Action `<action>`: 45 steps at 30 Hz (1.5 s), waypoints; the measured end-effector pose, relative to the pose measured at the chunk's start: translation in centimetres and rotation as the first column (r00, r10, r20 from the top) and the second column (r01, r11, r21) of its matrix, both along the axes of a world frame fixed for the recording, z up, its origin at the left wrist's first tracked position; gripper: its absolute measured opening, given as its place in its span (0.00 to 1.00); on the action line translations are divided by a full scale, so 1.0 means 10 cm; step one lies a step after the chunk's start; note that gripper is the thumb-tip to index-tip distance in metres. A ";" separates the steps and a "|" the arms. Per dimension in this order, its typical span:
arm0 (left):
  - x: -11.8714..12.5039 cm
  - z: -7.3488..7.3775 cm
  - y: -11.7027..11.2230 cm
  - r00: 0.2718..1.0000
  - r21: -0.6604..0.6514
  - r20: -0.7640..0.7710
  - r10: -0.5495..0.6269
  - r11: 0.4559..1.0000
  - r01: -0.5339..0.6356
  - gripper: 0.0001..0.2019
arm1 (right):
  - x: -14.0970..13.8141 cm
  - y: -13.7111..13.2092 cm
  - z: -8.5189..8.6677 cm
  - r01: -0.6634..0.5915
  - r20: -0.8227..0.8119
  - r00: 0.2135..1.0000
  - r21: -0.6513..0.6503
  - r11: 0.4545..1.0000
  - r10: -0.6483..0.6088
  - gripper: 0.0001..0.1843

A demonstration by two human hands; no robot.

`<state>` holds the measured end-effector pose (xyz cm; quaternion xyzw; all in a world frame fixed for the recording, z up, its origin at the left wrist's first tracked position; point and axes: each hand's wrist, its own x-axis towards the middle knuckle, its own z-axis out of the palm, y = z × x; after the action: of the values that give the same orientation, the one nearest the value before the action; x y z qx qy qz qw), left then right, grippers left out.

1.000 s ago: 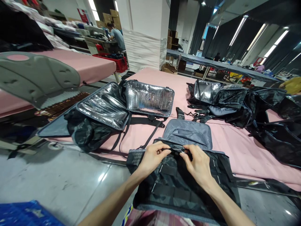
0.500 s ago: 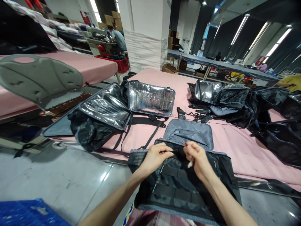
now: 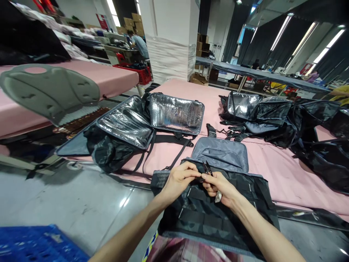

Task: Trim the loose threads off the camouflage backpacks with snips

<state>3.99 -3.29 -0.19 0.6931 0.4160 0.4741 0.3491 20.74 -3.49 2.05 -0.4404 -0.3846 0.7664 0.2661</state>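
Two hands meet over a black bag (image 3: 209, 218) with webbing strips, hanging off the pink table's (image 3: 275, 174) near edge. The left hand (image 3: 178, 179) pinches its top seam. The right hand (image 3: 221, 186) grips small black snips (image 3: 206, 167). Its grey flap (image 3: 220, 154) lies open beyond.

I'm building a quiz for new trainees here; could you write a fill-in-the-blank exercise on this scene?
1. The right hand holds small snips, the left hand pinches the near bag, whose outer fabric is ___.
2. The table cover is ___.
3. The open bag beyond the hands is lined with ___ foil.
4. The crate at lower left is ___.
Missing: black; pink; silver; blue.
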 end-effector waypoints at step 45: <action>-0.02 -0.24 -0.37 0.979 -0.472 0.107 0.174 0.876 -0.104 0.09 | 0.08 -0.26 -0.11 -0.626 0.622 0.570 0.752 0.207 -0.537 0.08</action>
<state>3.79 -7.03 -2.63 0.5213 0.5392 0.4344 0.4989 21.50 -6.09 0.99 -0.4481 -0.8608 0.0425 0.2376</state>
